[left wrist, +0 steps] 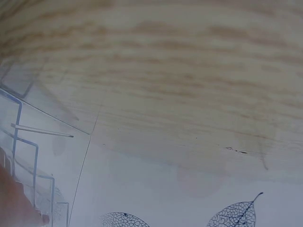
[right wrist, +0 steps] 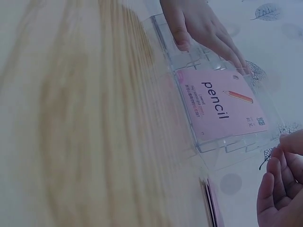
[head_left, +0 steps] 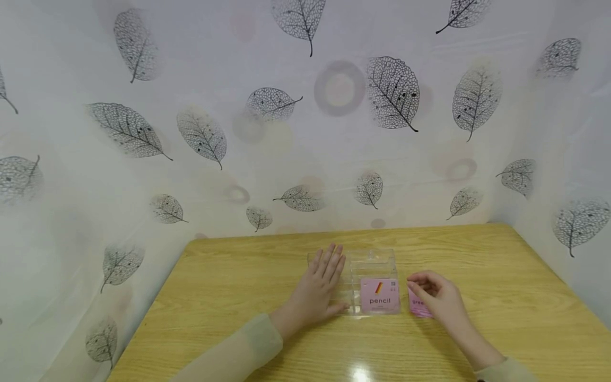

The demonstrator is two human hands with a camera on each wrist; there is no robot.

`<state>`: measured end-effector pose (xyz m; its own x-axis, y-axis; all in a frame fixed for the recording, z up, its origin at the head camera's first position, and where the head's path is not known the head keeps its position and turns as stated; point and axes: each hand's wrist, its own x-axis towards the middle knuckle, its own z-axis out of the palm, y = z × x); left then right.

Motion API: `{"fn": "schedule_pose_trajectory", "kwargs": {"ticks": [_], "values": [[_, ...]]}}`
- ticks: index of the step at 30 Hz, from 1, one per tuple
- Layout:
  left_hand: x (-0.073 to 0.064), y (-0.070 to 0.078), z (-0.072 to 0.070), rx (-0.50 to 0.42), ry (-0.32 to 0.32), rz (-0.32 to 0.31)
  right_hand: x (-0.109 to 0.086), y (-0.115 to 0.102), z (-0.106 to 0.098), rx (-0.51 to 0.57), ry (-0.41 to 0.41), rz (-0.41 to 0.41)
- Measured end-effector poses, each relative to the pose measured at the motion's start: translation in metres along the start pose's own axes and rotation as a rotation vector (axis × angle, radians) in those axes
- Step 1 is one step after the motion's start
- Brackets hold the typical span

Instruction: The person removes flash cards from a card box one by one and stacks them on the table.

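Note:
A clear plastic organizer box (head_left: 372, 257) with stepped compartments lies on the table. A pink flashcard reading "pencil" (head_left: 380, 295) rests in its near right part. My left hand (head_left: 321, 284) is spread flat over the box's left side, fingers straight and pointing away, thumb by the near edge. Right of the box lies a small stack of pink cards (head_left: 419, 307), the top one partly hidden, with "gree" legible. Above that stack is my right hand (head_left: 439, 294), fingers loosely bent and thumb near the fingertips. In the right wrist view no card shows between its fingers (right wrist: 277, 175).
The wood-grain table (head_left: 229, 286) runs back to a pale sheet with a leaf print (head_left: 305, 132), which also hangs at both sides. A bright light reflection shows on the table's near part.

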<state>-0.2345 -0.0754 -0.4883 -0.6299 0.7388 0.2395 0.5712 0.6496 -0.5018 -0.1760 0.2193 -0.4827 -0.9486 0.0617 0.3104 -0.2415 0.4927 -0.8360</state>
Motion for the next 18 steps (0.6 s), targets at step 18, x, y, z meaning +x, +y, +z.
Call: {"fn": "schedule_pose_trajectory", "kwargs": {"ticks": [18], "values": [[0.0, 0.0, 0.0, 0.015, -0.006, -0.001, 0.001, -0.003, 0.012, 0.019, -0.031, 0.025]]}}
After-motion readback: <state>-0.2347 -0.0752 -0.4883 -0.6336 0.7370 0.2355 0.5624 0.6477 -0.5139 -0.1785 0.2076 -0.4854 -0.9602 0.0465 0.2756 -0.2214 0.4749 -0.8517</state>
